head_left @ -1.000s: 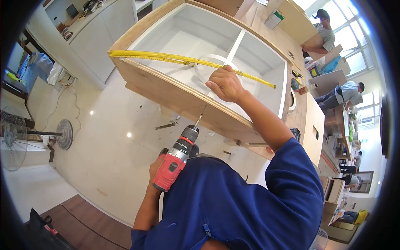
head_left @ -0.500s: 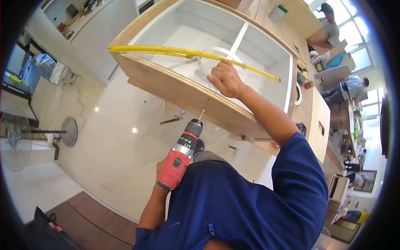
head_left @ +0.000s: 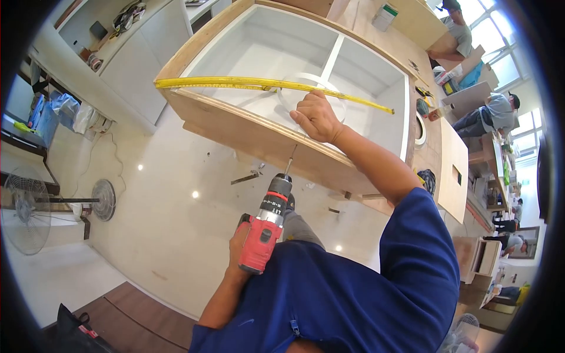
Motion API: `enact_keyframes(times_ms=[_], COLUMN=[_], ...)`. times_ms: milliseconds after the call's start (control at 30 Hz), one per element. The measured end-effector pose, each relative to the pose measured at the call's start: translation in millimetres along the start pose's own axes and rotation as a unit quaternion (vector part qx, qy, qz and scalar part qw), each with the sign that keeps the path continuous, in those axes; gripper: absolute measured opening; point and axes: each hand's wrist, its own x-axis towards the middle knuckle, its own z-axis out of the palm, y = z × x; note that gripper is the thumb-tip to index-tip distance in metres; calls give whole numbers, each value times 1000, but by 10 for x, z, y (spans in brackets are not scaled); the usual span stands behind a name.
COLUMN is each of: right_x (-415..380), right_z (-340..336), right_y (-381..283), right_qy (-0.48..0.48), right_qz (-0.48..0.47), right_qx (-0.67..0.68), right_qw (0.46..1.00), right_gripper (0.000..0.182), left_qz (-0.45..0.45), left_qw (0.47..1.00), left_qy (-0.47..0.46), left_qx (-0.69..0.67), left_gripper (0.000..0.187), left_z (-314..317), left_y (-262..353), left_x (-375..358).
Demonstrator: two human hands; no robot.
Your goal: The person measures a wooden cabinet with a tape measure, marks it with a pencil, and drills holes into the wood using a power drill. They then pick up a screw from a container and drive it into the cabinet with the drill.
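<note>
My left hand [head_left: 237,250] is wrapped round the handle of a red and black cordless drill [head_left: 263,229], which partly hides its fingers. The drill's long thin bit points up at the side of a wooden cabinet [head_left: 235,126] with a white interior; whether the tip touches the wood is hard to tell. Over the open cabinet, my right hand [head_left: 318,117] is closed at the yellow measuring tape [head_left: 223,82], which stretches from the left corner across the interior. Behind that hand lies a white ring-shaped roll [head_left: 287,103] inside the cabinet.
Two fans [head_left: 103,200] stand at the left. Scraps [head_left: 244,178] lie on the floor below the cabinet. A panel with a cut-out [head_left: 450,159] and another white roll [head_left: 420,130] are on the right. Several people work farther right, one near the top [head_left: 458,32].
The view has shifted slightly. The drill now appears farther right and more upright, its bit still directed at the cabinet side. My right hand stays at the tape.
</note>
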Motion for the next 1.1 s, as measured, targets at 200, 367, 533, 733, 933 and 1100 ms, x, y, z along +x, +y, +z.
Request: enact_keyframes(times_ms=[200, 367, 533, 733, 933, 1100], right_x=[-6, -4, 12, 57, 79, 182], right_z=[14, 5, -248, -435, -428, -323], right_y=[-17, -1, 37, 24, 66, 73], right_qy=[17, -2, -143, -227, -245, -199], right_qz=[-4, 2, 13, 13, 21, 151], right_qx=[7, 1, 29, 103, 127, 94], right_qw=[1000, 1000, 989, 968, 961, 964], right_gripper=[37, 37, 26, 27, 27, 36], left_qz=[51, 20, 22, 40, 83, 31], left_qw=[998, 999, 999, 999, 996, 1000], left_qy=[18, 26, 33, 21, 16, 2], left_qx=[14, -27, -31, 25, 38, -6], left_gripper=[19, 19, 20, 19, 23, 21], left_z=[0, 13, 117, 57, 36, 47], left_y=[64, 47, -188, -135, -148, -145], left_x=[18, 6, 16, 26, 58, 54])
